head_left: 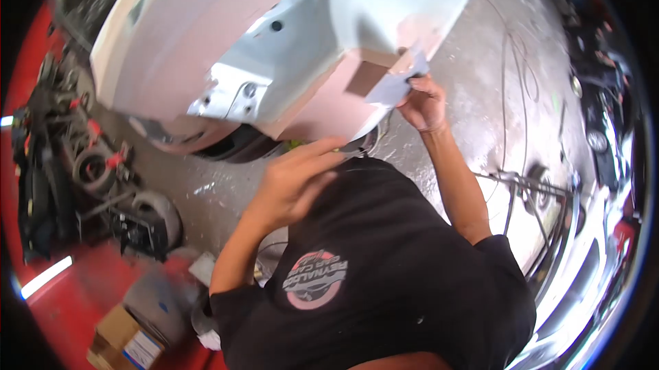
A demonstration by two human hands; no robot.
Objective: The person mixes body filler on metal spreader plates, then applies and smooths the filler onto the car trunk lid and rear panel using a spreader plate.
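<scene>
A large car body panel, pale blue-grey with pinkish-tan patches, spans the upper middle. My right hand pinches a thin grey sheet at the panel's right edge, thumb and fingers closed on it. A brown piece shows beside the sheet, lying over the pinkish surface; whether the two are joined is unclear. My left hand is slightly blurred near the panel's lower edge, fingers stretched out and nothing visible in it. Whether its fingertips touch the panel cannot be made out.
Wheels and parts lie at the left, with a cardboard box at the lower left. A cable runs over the concrete floor. A metal stand and a light-coloured car are at the right.
</scene>
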